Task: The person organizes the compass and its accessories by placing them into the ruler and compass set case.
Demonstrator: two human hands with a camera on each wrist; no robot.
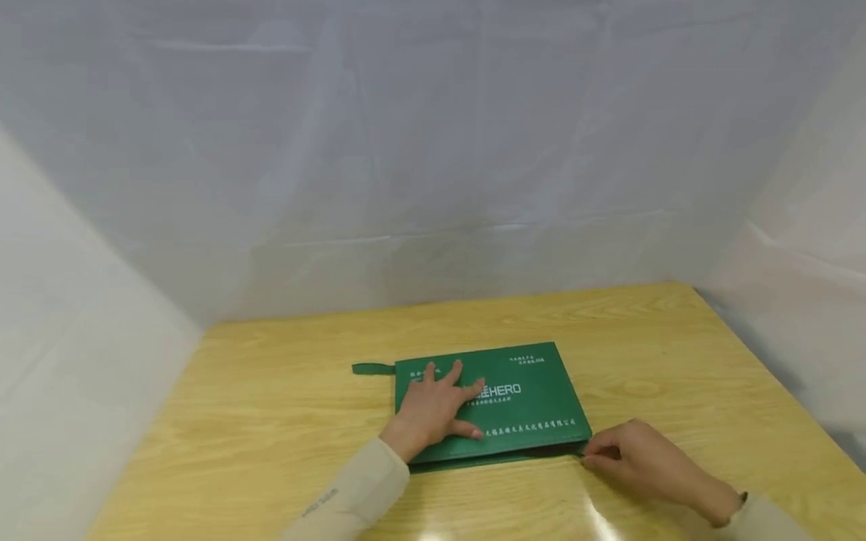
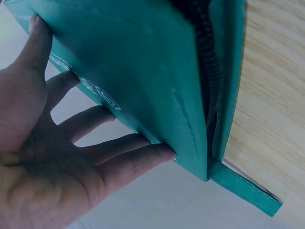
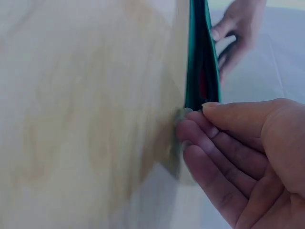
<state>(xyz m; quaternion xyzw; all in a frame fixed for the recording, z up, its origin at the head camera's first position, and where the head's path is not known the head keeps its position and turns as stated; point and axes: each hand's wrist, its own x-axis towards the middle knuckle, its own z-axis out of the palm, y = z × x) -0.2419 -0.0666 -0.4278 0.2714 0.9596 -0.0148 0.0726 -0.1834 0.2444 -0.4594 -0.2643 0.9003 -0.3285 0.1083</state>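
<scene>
A flat green zip pouch [image 1: 534, 413] with white HERO lettering lies on the table, its near edge gaping. My left hand [image 1: 433, 409] rests on its upper face with straight, spread fingers. In the left wrist view, the dark zipper teeth [image 2: 212, 81] run along the gap, and a green wrist strap [image 2: 245, 188] sticks out at the end. At the pouch's near right corner, my right hand [image 1: 632, 454] pinches the zipper pull between thumb and forefinger; the fingertips mostly hide it. A little red shows inside the opening in the right wrist view.
The pouch lies on a light wood-grain table [image 1: 284, 421]. White sheeting [image 1: 433, 165] hangs behind the table and at both sides. The table's back edge runs a short way beyond the pouch.
</scene>
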